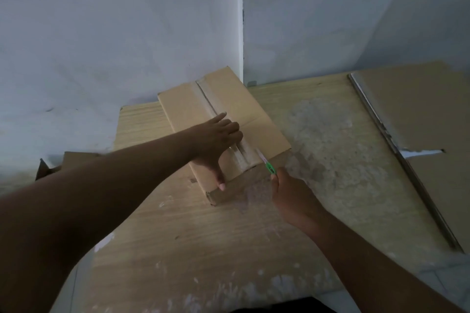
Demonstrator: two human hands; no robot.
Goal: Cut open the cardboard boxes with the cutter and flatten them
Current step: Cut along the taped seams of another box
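Two bare forearms (84, 206) reach in from the bottom corners of the head view and meet over a worn, wood-grain table (178, 236) whose surface is scuffed pale in patches.

On that table, toward the far left and close to the wall corner, sits the cardboard box (183, 109). It is closed and turned at an angle to the table edge, with a tape seam (206, 100) running down the middle of its top.

The left hand (216, 142) lies palm down on the box top. Its forefinger stretches along the seam and its thumb is spread wide, the thumb tip reaching the near edge of the box (the other fingers look slightly bent, but they hold nothing).

The right hand (290, 193) is closed around the green cutter (270, 168), gripping the handle from below. The blade points up and away, and its tip meets the near end of the tape seam just beside the left hand.

Flattened cardboard (419, 114) lies spread over the right side of the table, well apart from the box. Another cardboard piece (50, 168) shows beyond the table's left edge, partly hidden by the left arm. Plain white walls (127, 20) rise behind and meet in a corner above the box.
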